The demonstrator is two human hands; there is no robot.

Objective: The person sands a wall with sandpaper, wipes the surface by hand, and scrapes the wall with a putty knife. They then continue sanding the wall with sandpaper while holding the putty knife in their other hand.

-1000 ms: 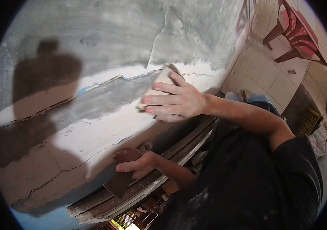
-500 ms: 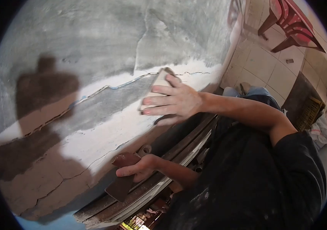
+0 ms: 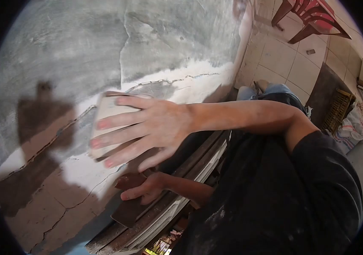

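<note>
so the right hand (image 3: 151, 127) has the block (image 3: 109, 109) held flat to the wall (image 3: 75, 46) with spread fingers, sitting over the crack (image 3: 60, 133), nearer the wall's lower edge than its top. Left hand (image 3: 151, 188) is gripping a brown sheet (image 3: 126, 213) down by the boards (image 3: 160, 213). My worry: if a corner of the block catches the crack's rough lip, it could chip more plaster loose. Fingers that splayed don't wrap it much either, so a snag might twist it free, or a fingertip past its edge gets scraped
</note>
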